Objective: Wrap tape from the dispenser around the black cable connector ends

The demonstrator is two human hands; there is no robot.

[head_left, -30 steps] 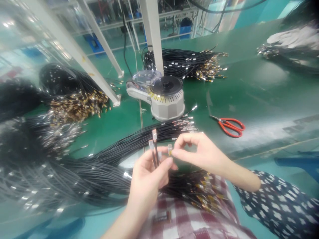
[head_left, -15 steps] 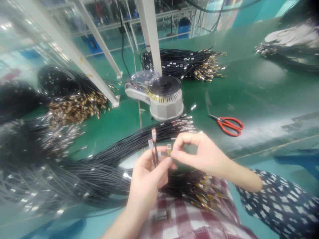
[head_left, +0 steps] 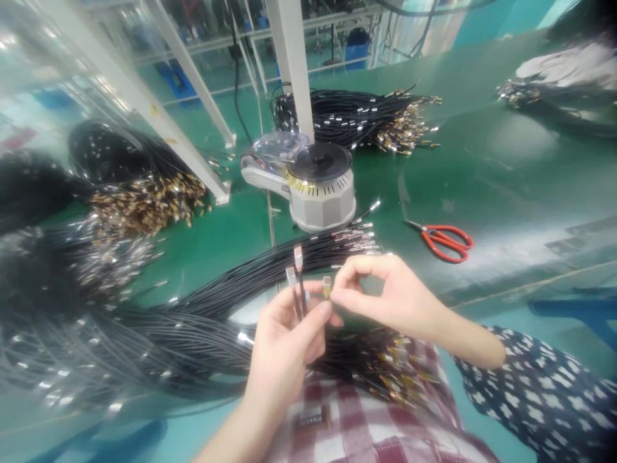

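Observation:
My left hand (head_left: 289, 337) is closed round several black cables; two metal-tipped cable ends (head_left: 298, 258) stick up between its fingers. A third cable end (head_left: 327, 286), with a bit of yellow at its base, shows between the left thumb and my right hand (head_left: 380, 292). The right thumb and index finger are pinched together right beside that yellow part; what lies between their tips is too small to make out. Below the hands, a bundle of cables with yellowish ends (head_left: 400, 370) rests across the lap. Another bundle of black cables (head_left: 270, 273) lies just beyond the hands.
A white round tape dispenser (head_left: 322, 202) stands ahead on the green table (head_left: 486, 173). Red-handled scissors (head_left: 447, 243) lie to the right. Cable piles (head_left: 144, 206) sit at left, with one more bundle (head_left: 347, 119) behind the dispenser. White metal posts (head_left: 296, 77) rise from the table.
Both hands keep nearly the same pose at the cable end. The view has shifted very slightly.

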